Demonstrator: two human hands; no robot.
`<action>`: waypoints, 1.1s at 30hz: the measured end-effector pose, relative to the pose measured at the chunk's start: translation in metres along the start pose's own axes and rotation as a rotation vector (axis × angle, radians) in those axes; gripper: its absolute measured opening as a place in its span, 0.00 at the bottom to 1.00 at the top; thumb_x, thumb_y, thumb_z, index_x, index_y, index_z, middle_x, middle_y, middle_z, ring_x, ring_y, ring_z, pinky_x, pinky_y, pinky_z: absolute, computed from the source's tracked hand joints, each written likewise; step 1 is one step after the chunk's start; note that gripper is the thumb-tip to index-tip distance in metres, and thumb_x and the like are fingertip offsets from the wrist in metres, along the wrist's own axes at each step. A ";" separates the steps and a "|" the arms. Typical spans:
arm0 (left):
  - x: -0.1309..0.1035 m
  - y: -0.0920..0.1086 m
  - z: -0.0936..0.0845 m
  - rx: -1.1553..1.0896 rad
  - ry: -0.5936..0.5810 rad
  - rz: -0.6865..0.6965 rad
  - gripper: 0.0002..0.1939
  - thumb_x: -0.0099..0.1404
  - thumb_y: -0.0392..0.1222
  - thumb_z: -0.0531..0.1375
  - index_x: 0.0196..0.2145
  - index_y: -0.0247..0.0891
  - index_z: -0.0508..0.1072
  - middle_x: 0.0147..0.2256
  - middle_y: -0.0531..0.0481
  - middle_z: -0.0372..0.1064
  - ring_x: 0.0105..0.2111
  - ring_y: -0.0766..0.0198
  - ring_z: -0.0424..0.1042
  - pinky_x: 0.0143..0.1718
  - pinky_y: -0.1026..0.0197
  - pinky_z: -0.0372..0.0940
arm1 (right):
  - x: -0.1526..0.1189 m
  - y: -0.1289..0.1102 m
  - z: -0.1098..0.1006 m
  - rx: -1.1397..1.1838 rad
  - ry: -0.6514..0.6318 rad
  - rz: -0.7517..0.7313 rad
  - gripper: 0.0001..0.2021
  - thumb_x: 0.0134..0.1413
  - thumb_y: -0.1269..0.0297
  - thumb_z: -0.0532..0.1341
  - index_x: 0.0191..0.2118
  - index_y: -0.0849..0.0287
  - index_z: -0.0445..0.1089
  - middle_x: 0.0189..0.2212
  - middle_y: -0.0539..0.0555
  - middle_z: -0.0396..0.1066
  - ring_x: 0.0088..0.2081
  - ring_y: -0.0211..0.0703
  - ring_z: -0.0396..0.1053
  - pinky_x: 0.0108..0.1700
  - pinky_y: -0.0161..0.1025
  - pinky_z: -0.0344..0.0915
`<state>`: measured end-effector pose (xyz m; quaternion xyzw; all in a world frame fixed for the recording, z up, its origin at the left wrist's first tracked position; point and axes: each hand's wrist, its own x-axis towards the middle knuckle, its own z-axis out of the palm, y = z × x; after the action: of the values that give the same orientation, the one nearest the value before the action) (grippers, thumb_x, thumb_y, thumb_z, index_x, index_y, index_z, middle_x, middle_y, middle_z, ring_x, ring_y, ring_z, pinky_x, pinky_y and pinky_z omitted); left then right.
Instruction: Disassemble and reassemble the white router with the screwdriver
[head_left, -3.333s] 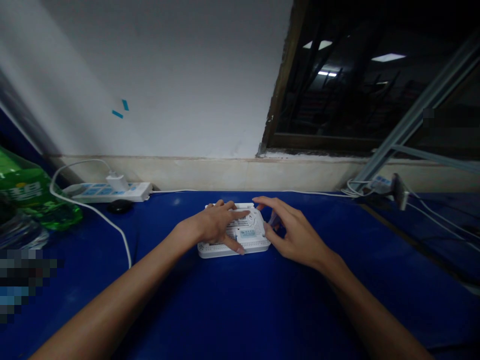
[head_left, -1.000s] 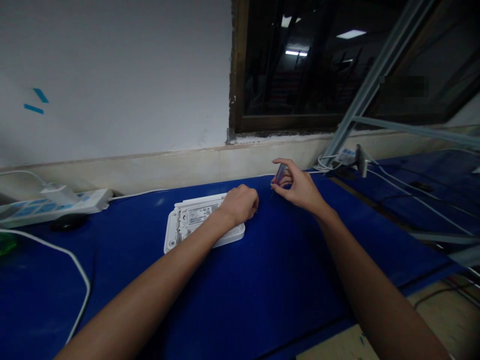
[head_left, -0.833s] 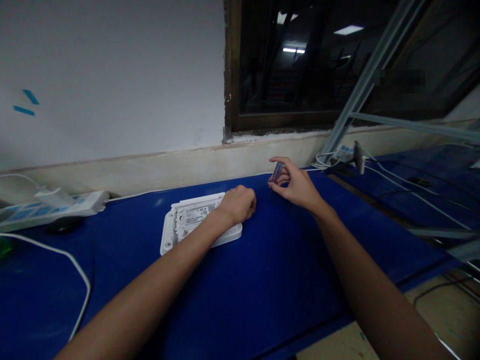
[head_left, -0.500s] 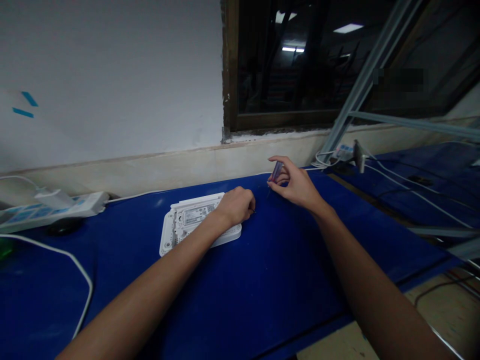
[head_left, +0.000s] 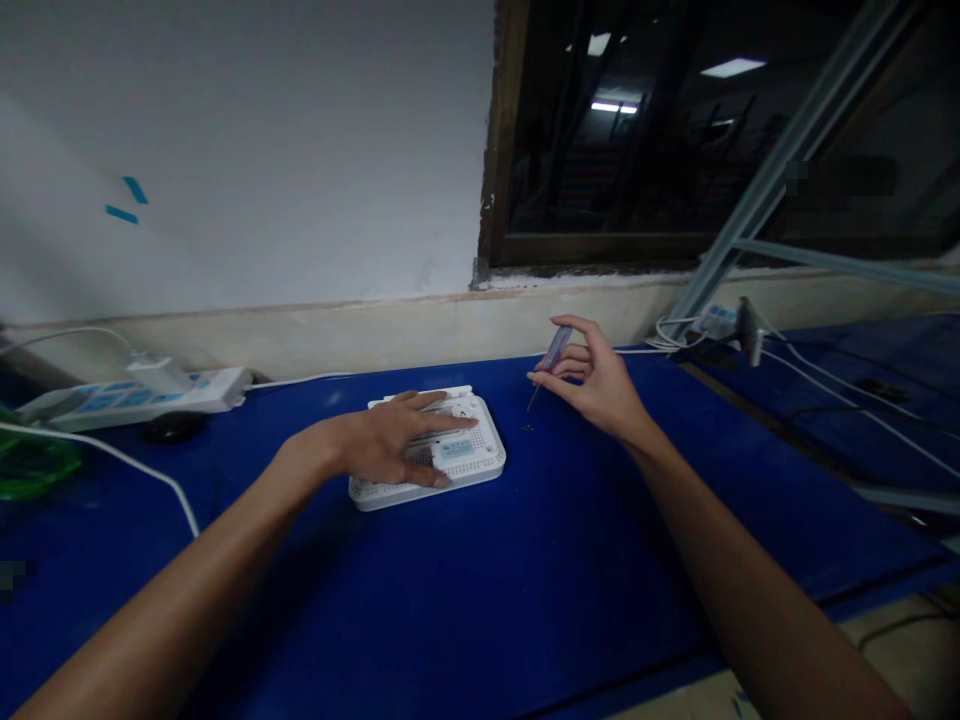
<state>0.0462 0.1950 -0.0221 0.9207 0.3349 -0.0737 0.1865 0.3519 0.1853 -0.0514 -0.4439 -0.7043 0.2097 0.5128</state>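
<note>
A white router (head_left: 480, 462) with vent holes and labels lies underside up on the blue table. Spread across its left part is my left hand (head_left: 397, 440), fingers apart and lying flat on the casing. To the right of the router, my right hand (head_left: 592, 375) pinches a screwdriver by its translucent purple handle (head_left: 556, 346). The thin shaft slants down toward the table, apart from the router. Just below the tip, tiny dark bits, perhaps screws (head_left: 528, 428), lie on the table surface.
A white power strip (head_left: 142, 398) with a plugged-in adapter lies at the back left, a black mouse-like object (head_left: 174, 427) before it. Green plastic (head_left: 37, 465) sits at far left. White cables, a phone-like device (head_left: 748, 330) and a metal frame (head_left: 712, 270) stand at right.
My left hand has moved from the router's right edge, where it was curled, to lie spread on its left part. The view has shifted left; my right hand still holds the screwdriver.
</note>
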 end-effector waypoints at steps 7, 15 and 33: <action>-0.003 0.010 0.011 0.165 0.156 -0.122 0.39 0.61 0.73 0.56 0.66 0.64 0.55 0.69 0.45 0.47 0.60 0.34 0.59 0.57 0.36 0.57 | -0.003 -0.020 0.025 0.023 0.047 -0.068 0.37 0.49 0.58 0.71 0.62 0.52 0.55 0.32 0.50 0.74 0.30 0.43 0.75 0.39 0.43 0.75; 0.001 0.016 0.013 0.224 0.372 -0.394 0.37 0.70 0.70 0.42 0.65 0.46 0.63 0.57 0.34 0.62 0.43 0.42 0.74 0.44 0.43 0.68 | -0.008 -0.031 0.034 0.011 0.018 -0.087 0.36 0.50 0.57 0.71 0.62 0.52 0.55 0.33 0.50 0.74 0.31 0.44 0.76 0.39 0.44 0.76; 0.006 -0.003 0.029 0.070 0.153 -0.214 0.69 0.41 0.85 0.57 0.71 0.52 0.38 0.71 0.37 0.25 0.68 0.27 0.34 0.64 0.32 0.43 | -0.020 -0.047 0.047 -0.019 -0.131 -0.169 0.29 0.50 0.65 0.70 0.54 0.52 0.57 0.35 0.50 0.74 0.33 0.42 0.76 0.37 0.40 0.74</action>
<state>0.0488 0.1889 -0.0514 0.8885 0.4417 -0.0342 0.1191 0.2919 0.1520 -0.0449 -0.3732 -0.7733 0.1875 0.4771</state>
